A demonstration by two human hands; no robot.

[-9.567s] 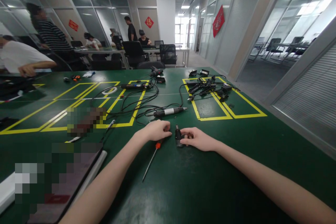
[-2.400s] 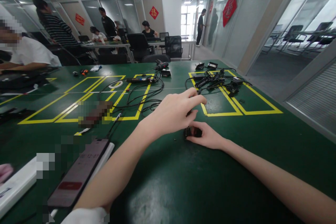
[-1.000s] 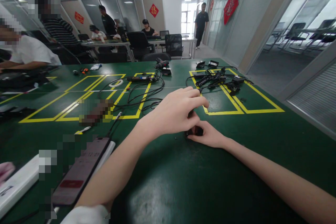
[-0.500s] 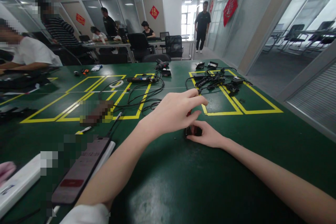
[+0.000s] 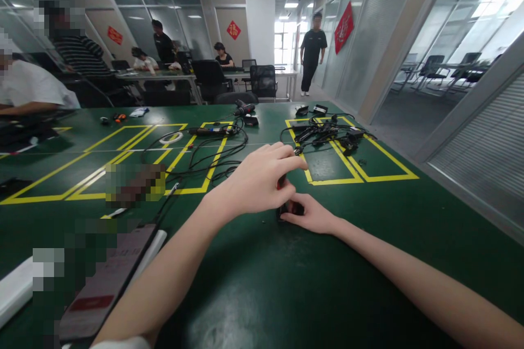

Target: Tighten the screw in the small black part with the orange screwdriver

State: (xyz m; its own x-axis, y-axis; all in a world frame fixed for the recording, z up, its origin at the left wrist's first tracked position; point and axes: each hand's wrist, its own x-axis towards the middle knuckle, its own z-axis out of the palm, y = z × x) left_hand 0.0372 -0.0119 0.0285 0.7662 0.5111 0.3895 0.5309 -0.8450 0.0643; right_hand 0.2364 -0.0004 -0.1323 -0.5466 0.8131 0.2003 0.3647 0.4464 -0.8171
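My left hand (image 5: 264, 179) is closed with its fingertips pointing down, over the green table (image 5: 347, 283). Between thumb and fingers shows a bit of a red and dark object (image 5: 281, 181), mostly hidden by the hand, so its kind is unclear. Just below and to the right, my right hand (image 5: 313, 214) rests on the tabletop. Its thumb and fingers close around a small black object (image 5: 290, 208), partly covered by both hands. The red and dark object sits directly above the black one; whether they touch cannot be seen.
Tangled black cables and small devices (image 5: 323, 131) lie ahead within yellow tape outlines. A power drill (image 5: 244, 108) and a corded black tool (image 5: 210, 131) lie farther left. A phone (image 5: 104, 289) lies by my left forearm. Several people are around the room; one person (image 5: 313, 54) stands in the aisle.
The view has tilted up and turned slightly right. My left hand's thumb and fingers have drawn closer around the red and dark object. My right hand keeps its hold.
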